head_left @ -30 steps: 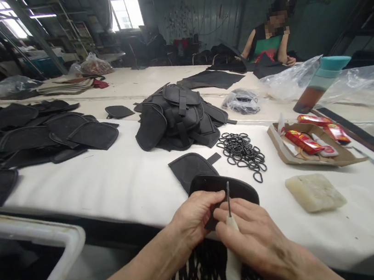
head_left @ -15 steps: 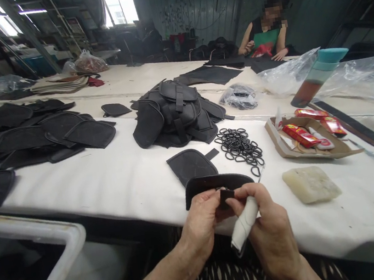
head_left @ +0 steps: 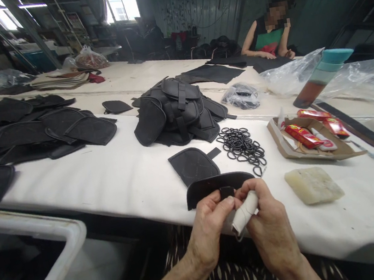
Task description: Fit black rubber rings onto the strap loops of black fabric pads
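Note:
At the table's near edge my left hand pinches the small strap tab of a curved black leather piece. My right hand is closed round a white-handled tool, and its fingertips meet the same tab; the tool's metal tip is hidden. A flat black quilted pad lies just beyond the piece. A heap of black rings sits to the right of that pad.
A mound of black leather pieces is mid-table, with more black panels at the left. A yellowish wax block and a cardboard tray of red packets lie right. A white bin stands lower left. Another person works at the far table.
The tool's tip pointed up a second ago; it has since been turned down into my right hand. Both hands now pinch the tab of the black piece, which has tipped more edge-on.

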A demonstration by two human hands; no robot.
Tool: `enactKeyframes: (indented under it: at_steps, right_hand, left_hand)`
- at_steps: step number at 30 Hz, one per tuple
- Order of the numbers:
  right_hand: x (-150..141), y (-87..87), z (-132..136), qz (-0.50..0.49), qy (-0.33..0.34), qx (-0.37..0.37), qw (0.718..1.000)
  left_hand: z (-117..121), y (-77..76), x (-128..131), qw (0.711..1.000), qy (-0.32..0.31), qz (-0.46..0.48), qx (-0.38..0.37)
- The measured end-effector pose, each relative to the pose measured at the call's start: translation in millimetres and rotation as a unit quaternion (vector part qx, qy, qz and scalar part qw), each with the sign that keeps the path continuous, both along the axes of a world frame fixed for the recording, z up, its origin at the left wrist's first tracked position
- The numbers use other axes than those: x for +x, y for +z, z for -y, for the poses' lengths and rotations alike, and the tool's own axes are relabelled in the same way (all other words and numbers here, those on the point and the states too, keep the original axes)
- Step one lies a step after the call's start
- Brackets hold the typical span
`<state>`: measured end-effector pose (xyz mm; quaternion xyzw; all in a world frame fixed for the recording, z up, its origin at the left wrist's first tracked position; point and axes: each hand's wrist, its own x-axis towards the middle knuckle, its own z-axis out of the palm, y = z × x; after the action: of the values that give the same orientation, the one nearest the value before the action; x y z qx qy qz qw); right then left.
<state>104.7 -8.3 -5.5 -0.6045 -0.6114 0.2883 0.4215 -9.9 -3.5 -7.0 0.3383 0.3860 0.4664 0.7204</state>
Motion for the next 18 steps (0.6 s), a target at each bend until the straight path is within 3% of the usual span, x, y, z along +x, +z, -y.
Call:
enactKeyframes:
  at_steps: [10,18]
  right_hand:
    - [1.1,1.8,-0.5,-0.015,0.008,-0.036,0.999]
    - [0.6,2.3,-5.4,-0.009,0.017,-0.037,0.999]
  left_hand:
    - [3.1,-3.3,7.0,0.998,0.059,-0.020,0.001]
    - [0.6,-5.9,8.8,0.997,0.067,-0.027,-0.013]
